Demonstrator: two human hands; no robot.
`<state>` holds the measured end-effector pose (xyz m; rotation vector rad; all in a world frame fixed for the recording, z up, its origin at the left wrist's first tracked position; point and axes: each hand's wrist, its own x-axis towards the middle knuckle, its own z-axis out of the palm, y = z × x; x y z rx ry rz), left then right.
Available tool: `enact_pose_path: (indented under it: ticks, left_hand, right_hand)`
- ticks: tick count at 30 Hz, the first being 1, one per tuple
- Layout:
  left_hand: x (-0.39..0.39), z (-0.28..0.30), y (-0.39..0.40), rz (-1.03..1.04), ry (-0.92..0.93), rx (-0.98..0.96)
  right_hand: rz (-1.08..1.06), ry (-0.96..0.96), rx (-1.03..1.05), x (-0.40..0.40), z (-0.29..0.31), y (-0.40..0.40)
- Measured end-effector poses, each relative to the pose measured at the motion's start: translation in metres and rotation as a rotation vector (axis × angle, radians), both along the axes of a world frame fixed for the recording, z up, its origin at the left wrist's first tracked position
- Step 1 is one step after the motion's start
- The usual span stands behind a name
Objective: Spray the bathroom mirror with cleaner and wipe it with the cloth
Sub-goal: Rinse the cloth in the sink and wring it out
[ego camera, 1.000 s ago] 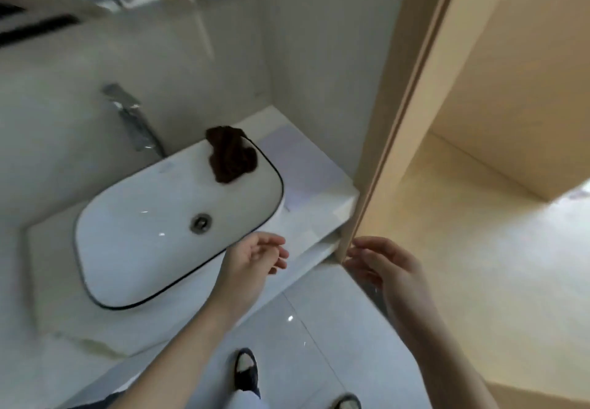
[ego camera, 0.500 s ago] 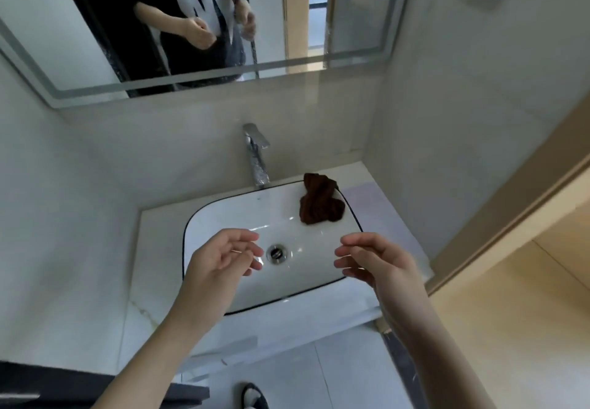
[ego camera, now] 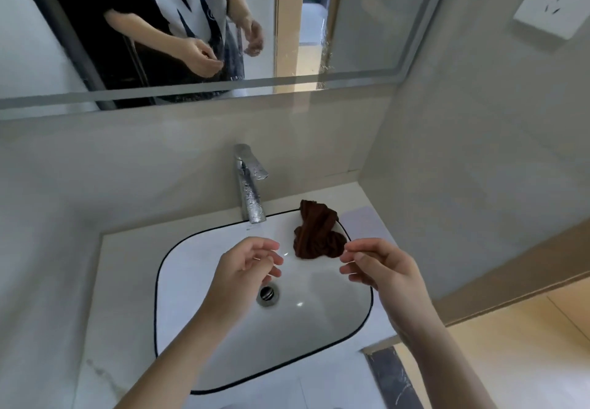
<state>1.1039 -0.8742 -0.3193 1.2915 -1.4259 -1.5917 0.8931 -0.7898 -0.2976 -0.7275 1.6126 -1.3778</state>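
Both hands hover over the sink [ego camera: 223, 373], apart from each other, neither holding anything. Left hand [ego camera: 244, 269] sits over the basin's middle, just above the drain [ego camera: 267, 293] in this view, fingers loosely curled, tips not closed into the palm, nothing btwn them. Right hand [ego camera: 380, 268] is to the right, over the basin's right side, fingers also loosely bent w/ thumb and forefinger near each other; can't tell if the tips touch, but no object shows there.

The cloth [ego camera: 316, 233], dark brown and bunched, lies draped on the back right rim of the sink, partly inside the basin, just beside the right hand's fingertips, not touching as far as I can see. The faucet [ego camera: 250, 185] stands at the back rim, left of the cloth.

The mirror [ego camera: 351, 19] hangs on the wall above, its top and left side cut off by the frame. It reflects the person's torso and both hands; streaks or droplets show on the glass near the right part, hard to make out. A white wall outlet [ego camera: 555, 3] at upper right is partly cut off. Forearms run out the bottom edge.
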Motion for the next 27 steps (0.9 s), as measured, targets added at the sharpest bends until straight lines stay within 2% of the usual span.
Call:
enact_pose_path:
  ticks: [6, 12, 15, 18, 20, 27]
  left_hand:
    - [-0.065, -0.047, -0.036, -0.005, -0.028, 0.205]
    - [-0.132, -0.102, -0.078, 0.131, -0.196, 0.252]
    - [-0.158, -0.134, -0.103, 0.216, -0.360, 0.179]
    - [-0.173, -0.157, -0.121, 0.150, -0.536, 0.109]
    - [-0.179, -0.164, -0.124, 0.103, -0.571, 0.126]
    - [-0.175, -0.164, -0.119, 0.176, -0.523, 0.147]
  right_hand:
    - [0.107, 0.129, 0.175, -0.052, -0.046, -0.061]
    - [0.335, 0.590, 0.227, -0.098, -0.113, -0.139]
    - [0.530, 0.782, 0.182, -0.110, -0.137, -0.177]
    - [0.711, 0.846, 0.176, -0.112, -0.157, -0.202]
    - [0.773, 0.875, 0.170, -0.112, -0.170, -0.207]
    - [0.608, 0.854, 0.066, -0.119, -0.187, -0.202]
